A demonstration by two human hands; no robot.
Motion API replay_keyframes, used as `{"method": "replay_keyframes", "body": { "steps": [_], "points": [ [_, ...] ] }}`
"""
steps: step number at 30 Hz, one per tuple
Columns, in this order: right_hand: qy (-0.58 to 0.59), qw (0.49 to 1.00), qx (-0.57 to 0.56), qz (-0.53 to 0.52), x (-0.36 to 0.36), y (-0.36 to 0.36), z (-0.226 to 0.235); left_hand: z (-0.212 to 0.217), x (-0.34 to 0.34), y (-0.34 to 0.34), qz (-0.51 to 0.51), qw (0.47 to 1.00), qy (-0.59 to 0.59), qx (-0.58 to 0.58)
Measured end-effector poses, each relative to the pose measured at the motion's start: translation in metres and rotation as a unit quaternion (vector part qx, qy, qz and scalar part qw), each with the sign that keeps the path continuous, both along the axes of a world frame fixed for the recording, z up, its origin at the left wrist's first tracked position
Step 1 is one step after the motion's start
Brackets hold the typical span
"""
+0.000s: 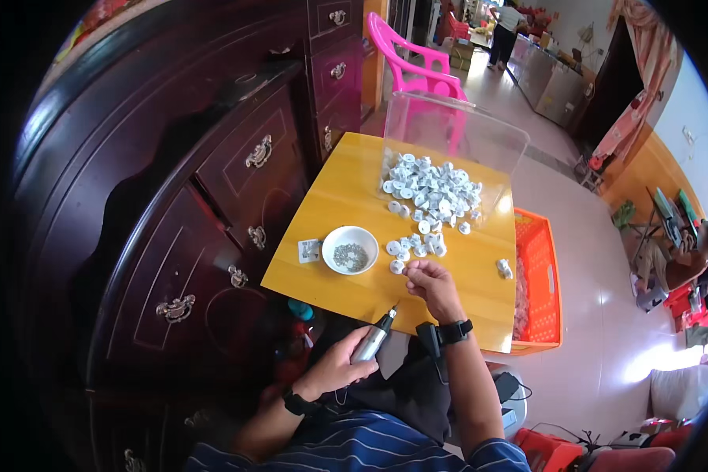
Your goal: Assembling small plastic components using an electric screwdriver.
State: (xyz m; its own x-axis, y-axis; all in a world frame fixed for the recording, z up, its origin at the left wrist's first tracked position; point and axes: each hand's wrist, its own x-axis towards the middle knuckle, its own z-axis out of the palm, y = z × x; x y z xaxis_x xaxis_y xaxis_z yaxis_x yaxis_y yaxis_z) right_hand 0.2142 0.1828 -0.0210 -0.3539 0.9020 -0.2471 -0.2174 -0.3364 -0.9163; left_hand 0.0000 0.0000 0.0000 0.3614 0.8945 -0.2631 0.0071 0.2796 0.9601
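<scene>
My left hand (pixel 337 363) is wrapped round a silver and black pen-style electric screwdriver (pixel 374 341), its thin bit pointing up at the table's near edge. Over the table, my right hand (pixel 434 289) is closed in a pinch. Its fingertips are right beside a small round white plastic part (pixel 397 267); whether they grip it or something smaller is too small to tell. Several more such parts lie loose just beyond. A white bowl (pixel 329 253) with small metal pieces, apparently screws, stands to the left. Farther back is a large heap of white plastic parts (pixel 433 189) by a clear plastic bin (pixel 480 126).
The yellow wooden table (pixel 315 287) stands against a dark wooden cabinet (pixel 173 259). A small printed packet (pixel 309 251) lies left of the bowl. An orange crate (pixel 544 275) is at the table's right side. Behind stands a pink plastic chair (pixel 405 59). Other people are farther off.
</scene>
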Motion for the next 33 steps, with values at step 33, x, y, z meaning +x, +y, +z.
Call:
{"method": "replay_keyframes", "body": {
  "steps": [33],
  "points": [
    [0.173,0.98,-0.088,0.039,0.017,-0.031,-0.017,0.014,0.014,0.01,0.01,0.996,-0.079,-0.029]
  ]
}}
